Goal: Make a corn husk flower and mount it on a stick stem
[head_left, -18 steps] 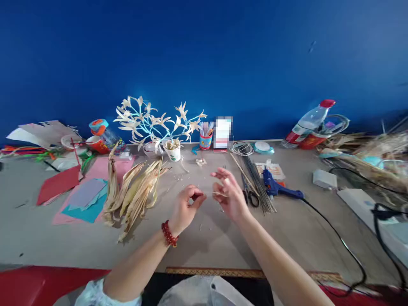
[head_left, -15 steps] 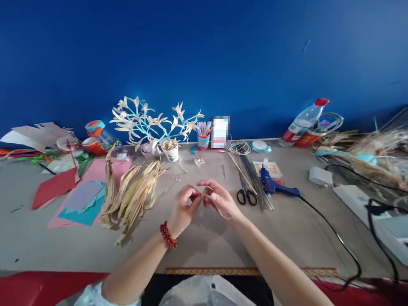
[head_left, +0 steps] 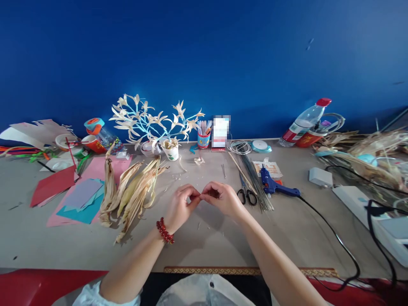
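Hands met over the near middle of the worktop [head_left: 79, 246]: left hand [head_left: 180, 206] and right hand [head_left: 227, 202] both pinched narrow, thumb to finger, tips touching or nearly so. What, if anything, the pinch held was too small to tell. Step in hand, by my reading: fine fingertip work, which seemed to call for a light, steady grip from both sides. Forearms slanted inward from the near edge, bracelet [head_left: 165, 231] at the left wrist. Dry husks [head_left: 137, 204] lay left; scissors [head_left: 245, 190] just right of the right hand, glue gun [head_left: 274, 186] farther right.
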Demonstrator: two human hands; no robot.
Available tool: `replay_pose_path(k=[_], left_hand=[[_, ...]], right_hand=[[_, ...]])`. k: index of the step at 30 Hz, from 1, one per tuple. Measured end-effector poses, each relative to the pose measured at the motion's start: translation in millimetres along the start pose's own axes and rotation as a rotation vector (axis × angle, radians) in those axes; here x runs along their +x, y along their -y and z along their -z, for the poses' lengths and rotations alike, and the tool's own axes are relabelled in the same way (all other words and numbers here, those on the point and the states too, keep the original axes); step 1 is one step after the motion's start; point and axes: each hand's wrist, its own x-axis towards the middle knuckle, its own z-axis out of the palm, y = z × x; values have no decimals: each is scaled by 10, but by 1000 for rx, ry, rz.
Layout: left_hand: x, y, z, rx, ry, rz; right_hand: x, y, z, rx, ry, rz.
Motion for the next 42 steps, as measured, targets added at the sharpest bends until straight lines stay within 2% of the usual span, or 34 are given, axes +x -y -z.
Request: replay_pose_path(k=[9,15,26,31,37,42], left_hand=[[45,-7,77,42,18,-25],[55,-44,118,68,19,-29],[52,-63,123,102,-35,-29],[47,-48,119,201,-34,-31],[40,-62,42,354,-35,-214],[7,-50,28,281,-59,-162]], right_hand=[[-2,55,132,-191,-8,54],[17,36,160,-179,-8,125],[22,28,177,-172,-63,164],[33,-2,131,-192,-69,151],[4,5,-13,-15,-19,77],[-18,16,-48,92,13,73]])
